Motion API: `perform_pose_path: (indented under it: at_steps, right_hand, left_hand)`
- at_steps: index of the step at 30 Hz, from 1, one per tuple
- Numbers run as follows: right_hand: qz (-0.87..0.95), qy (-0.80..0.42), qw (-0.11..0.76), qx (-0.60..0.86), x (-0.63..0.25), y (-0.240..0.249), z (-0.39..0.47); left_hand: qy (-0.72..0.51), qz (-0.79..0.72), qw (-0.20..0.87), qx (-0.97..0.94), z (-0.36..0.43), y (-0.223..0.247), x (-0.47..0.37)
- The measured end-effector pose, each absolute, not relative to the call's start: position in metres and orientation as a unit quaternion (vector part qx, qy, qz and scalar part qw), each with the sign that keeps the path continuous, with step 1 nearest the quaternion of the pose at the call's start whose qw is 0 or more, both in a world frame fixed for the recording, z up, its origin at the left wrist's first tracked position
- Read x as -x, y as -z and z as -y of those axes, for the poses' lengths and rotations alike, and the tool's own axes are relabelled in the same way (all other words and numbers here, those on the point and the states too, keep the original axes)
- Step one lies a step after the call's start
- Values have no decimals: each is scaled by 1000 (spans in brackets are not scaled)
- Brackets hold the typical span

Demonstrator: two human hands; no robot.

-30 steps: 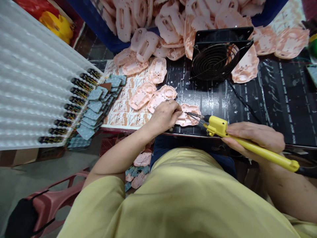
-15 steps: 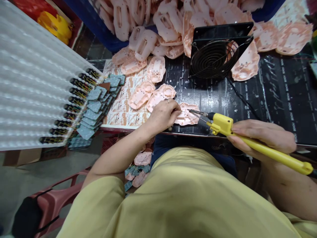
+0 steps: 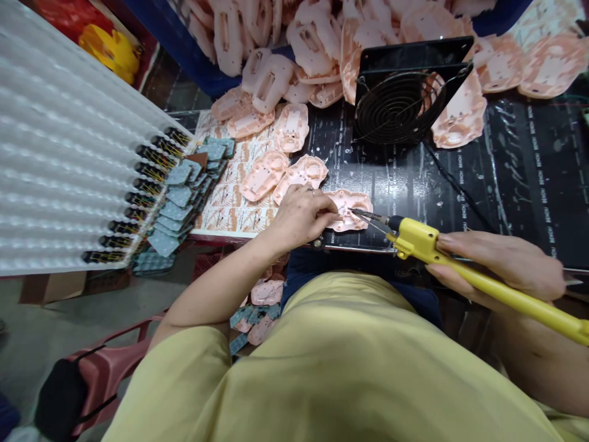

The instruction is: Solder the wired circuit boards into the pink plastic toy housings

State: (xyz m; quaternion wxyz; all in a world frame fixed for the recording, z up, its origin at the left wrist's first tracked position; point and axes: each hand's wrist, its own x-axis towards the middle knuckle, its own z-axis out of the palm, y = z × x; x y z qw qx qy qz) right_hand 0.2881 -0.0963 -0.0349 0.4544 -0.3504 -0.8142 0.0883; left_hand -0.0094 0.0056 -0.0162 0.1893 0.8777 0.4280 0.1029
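Note:
A pink plastic shell [image 3: 356,202] lies hollow side up near the front edge of the black bench, with small parts inside it. My left hand [image 3: 301,218] is over its left end, fingertips pinched together; what they hold is too small to make out. In my right hand [image 3: 501,264] is a yellow soldering iron [image 3: 421,239], gripped by its long handle. Its dark tip points left into the shell, and a thin metal feed tube runs just below the tip. Two more pink shells [image 3: 301,175] lie just behind my left hand.
A black fan [image 3: 400,107] stands behind the shell, its cable trailing right. Beyond it, a blue bin [image 3: 184,55] overflows with pink shells. To the left are overlapping blue-green pieces [image 3: 177,212] and a white ribbed tray [image 3: 69,153] with black wired parts along its edge.
My right hand and the soldering iron's handle have shifted slightly right and toward me, with the tip still in the shell. My left hand stays pinched at the shell's left end.

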Motion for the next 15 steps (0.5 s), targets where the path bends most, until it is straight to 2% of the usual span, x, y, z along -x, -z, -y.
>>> perform_pose_path:
  at_steps: [6, 10, 15]
  right_hand:
    - [802, -121, 467, 353, -285, 48, 99]
    - [816, -114, 455, 339, -278, 42, 94]
    - [833, -105, 444, 315, -285, 32, 90]
  left_hand:
    - [-99, -430, 184, -878, -7, 16, 8]
    - [-82, -436, 153, -883, -7, 17, 6]
    - [-68, -432, 164, -884, -8, 15, 4]
